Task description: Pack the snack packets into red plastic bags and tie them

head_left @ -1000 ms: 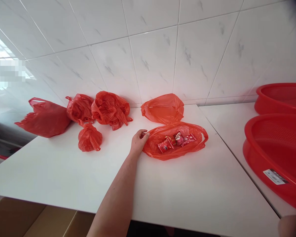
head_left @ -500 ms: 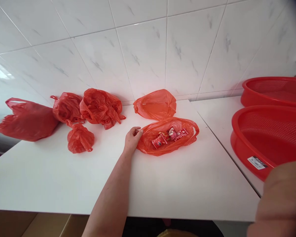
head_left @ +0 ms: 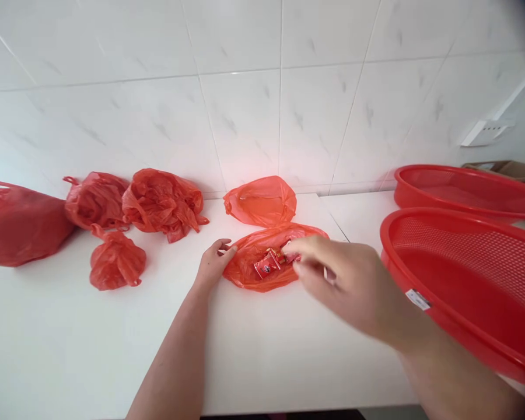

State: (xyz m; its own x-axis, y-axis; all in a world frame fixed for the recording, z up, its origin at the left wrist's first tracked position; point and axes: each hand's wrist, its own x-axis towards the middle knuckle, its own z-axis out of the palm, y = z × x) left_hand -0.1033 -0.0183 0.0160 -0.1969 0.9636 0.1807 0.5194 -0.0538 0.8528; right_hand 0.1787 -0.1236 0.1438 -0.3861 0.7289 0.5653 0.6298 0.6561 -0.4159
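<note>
Since the earlier frame the right hand (head_left: 354, 286) has moved from the right border of view to over the open red bag (head_left: 240, 279). Its thumb and fingers curve close together at the wrapped packets (head_left: 266, 266) inside; motion blur there, so I cannot tell whether one is held. Left hand (head_left: 212, 265): thumb touching the bag's left end, fingers loosely bent; grip cannot be told. The bag lies towards the back right corner of the white surface (head_left: 254, 356). A second bag (head_left: 266, 201) is just behind, near the back edge. Red baskets (head_left: 390, 251) stand beyond the right edge.
</note>
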